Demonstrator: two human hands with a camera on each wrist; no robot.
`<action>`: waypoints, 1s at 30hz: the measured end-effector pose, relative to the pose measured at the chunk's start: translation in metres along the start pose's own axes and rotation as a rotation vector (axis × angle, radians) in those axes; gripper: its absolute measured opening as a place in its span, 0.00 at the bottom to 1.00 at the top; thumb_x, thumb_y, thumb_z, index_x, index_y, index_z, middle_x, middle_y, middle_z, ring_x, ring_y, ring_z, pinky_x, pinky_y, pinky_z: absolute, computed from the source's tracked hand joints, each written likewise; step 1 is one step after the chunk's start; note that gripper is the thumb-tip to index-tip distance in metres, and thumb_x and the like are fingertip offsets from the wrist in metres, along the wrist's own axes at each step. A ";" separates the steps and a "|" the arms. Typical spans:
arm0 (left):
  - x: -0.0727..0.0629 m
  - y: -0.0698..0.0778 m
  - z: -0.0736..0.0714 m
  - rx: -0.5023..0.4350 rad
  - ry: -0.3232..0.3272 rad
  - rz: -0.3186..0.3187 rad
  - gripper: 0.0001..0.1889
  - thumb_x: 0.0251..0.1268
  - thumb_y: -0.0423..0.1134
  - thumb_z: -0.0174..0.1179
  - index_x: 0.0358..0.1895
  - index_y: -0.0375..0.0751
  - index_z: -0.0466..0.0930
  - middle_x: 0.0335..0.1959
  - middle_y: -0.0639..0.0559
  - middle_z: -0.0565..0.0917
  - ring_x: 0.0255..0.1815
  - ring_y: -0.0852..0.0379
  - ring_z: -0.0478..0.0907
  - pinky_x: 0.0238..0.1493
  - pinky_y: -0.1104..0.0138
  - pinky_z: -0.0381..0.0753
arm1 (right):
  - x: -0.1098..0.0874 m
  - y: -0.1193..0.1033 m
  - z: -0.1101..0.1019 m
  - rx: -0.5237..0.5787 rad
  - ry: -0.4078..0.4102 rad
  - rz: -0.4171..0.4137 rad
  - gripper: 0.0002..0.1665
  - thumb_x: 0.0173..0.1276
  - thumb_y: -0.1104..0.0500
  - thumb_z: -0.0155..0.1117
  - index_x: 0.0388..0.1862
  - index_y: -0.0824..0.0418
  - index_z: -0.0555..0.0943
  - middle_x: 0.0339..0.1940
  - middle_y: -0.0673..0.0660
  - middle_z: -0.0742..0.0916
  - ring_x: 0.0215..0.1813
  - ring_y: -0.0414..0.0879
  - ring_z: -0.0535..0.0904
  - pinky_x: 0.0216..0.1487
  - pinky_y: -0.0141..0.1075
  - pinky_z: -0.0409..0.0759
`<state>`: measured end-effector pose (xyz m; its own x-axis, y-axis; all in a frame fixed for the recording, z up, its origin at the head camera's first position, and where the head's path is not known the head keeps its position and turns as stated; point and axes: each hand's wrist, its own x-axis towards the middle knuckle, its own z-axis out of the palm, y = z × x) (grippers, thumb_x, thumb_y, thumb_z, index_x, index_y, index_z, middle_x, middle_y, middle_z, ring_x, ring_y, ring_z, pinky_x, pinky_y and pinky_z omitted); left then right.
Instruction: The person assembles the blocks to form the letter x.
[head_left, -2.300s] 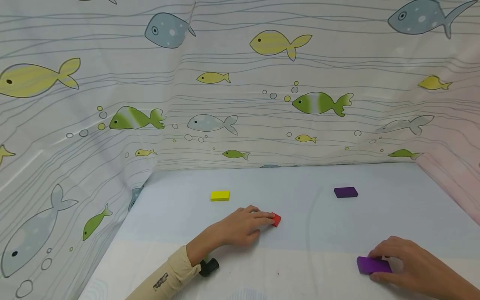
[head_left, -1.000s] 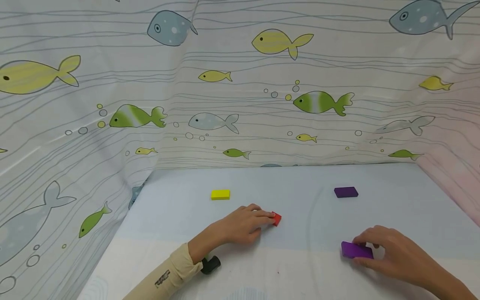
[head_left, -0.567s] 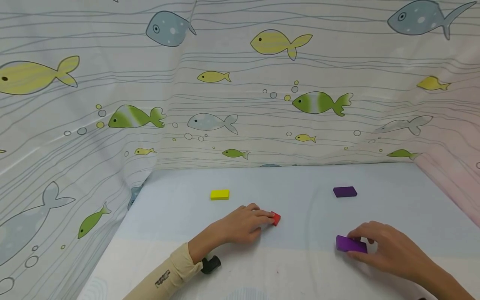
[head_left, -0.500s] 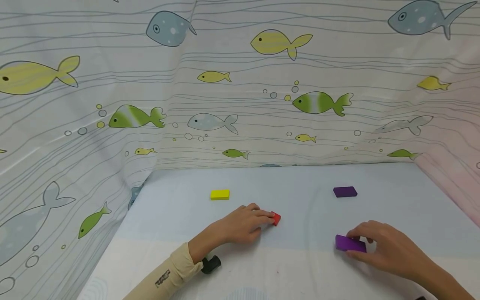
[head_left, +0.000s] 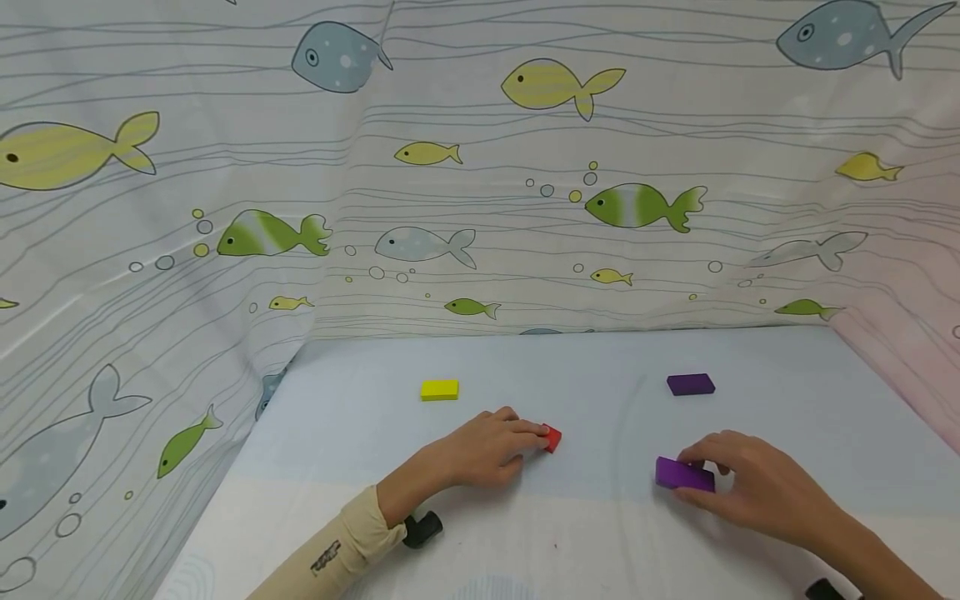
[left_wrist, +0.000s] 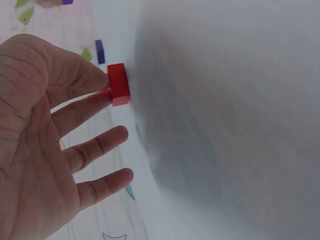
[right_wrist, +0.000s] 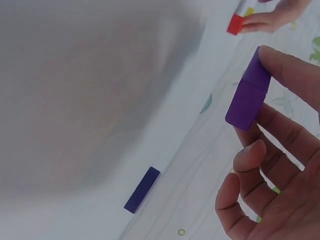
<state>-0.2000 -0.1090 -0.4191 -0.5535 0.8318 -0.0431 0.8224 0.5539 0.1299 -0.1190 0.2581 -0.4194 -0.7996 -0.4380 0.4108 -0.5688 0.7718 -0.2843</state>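
Observation:
Near the middle of the table, in the head view, my left hand (head_left: 480,454) pinches a small red block (head_left: 553,439) between thumb and forefinger. The left wrist view shows that red block (left_wrist: 119,84) at the fingertips, with the other fingers spread straight. To the right, my right hand (head_left: 761,487) holds a purple rectangular block (head_left: 684,475) by its edges, a shadow falling below it. In the right wrist view the thumb and fingertips grip the purple block (right_wrist: 246,102), and the remaining fingers curl loosely beside it.
A yellow block (head_left: 439,390) lies at the back left of the white table (head_left: 570,533). Farther back right rests a dark purple block (head_left: 691,384). A fish-patterned curtain (head_left: 525,183) stands behind and along the sides. A black wrist device (head_left: 423,530) shows beside the left sleeve.
My right hand has carried the purple block leftward and farther back across the table. My left hand and the red block have stayed in place.

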 end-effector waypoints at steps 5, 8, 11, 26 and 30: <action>0.001 0.000 0.001 0.001 0.004 0.008 0.23 0.69 0.34 0.51 0.65 0.54 0.77 0.67 0.61 0.74 0.58 0.55 0.71 0.47 0.65 0.72 | 0.006 -0.002 0.001 -0.013 0.029 -0.014 0.19 0.44 0.47 0.84 0.36 0.40 0.85 0.30 0.29 0.76 0.31 0.28 0.69 0.28 0.29 0.70; 0.002 0.000 0.001 0.002 0.004 0.011 0.23 0.69 0.34 0.51 0.65 0.54 0.77 0.67 0.61 0.74 0.57 0.55 0.71 0.47 0.66 0.72 | 0.010 -0.004 0.002 -0.021 0.020 0.008 0.19 0.45 0.46 0.83 0.36 0.41 0.85 0.30 0.29 0.77 0.31 0.29 0.69 0.28 0.29 0.71; 0.002 -0.001 0.002 0.009 -0.001 0.009 0.23 0.69 0.35 0.51 0.65 0.54 0.77 0.67 0.61 0.74 0.57 0.55 0.71 0.47 0.65 0.72 | 0.015 -0.006 0.002 -0.032 0.005 0.035 0.18 0.46 0.45 0.83 0.36 0.42 0.86 0.30 0.30 0.78 0.31 0.29 0.70 0.28 0.30 0.72; 0.002 0.000 -0.001 0.018 -0.016 -0.005 0.22 0.70 0.35 0.52 0.65 0.55 0.77 0.67 0.62 0.74 0.58 0.55 0.70 0.49 0.65 0.73 | 0.038 -0.017 0.008 -0.032 -0.083 0.148 0.21 0.49 0.42 0.80 0.41 0.48 0.88 0.32 0.38 0.84 0.31 0.37 0.71 0.29 0.32 0.71; 0.003 0.000 -0.002 0.021 -0.020 -0.003 0.23 0.70 0.36 0.51 0.66 0.54 0.77 0.67 0.61 0.74 0.57 0.56 0.70 0.48 0.65 0.72 | 0.042 -0.018 0.010 -0.025 -0.083 0.167 0.22 0.49 0.43 0.81 0.41 0.49 0.88 0.32 0.38 0.84 0.31 0.38 0.71 0.28 0.32 0.71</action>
<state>-0.2017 -0.1069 -0.4175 -0.5532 0.8307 -0.0629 0.8235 0.5567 0.1089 -0.1438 0.2210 -0.4062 -0.8962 -0.3389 0.2864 -0.4230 0.8475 -0.3207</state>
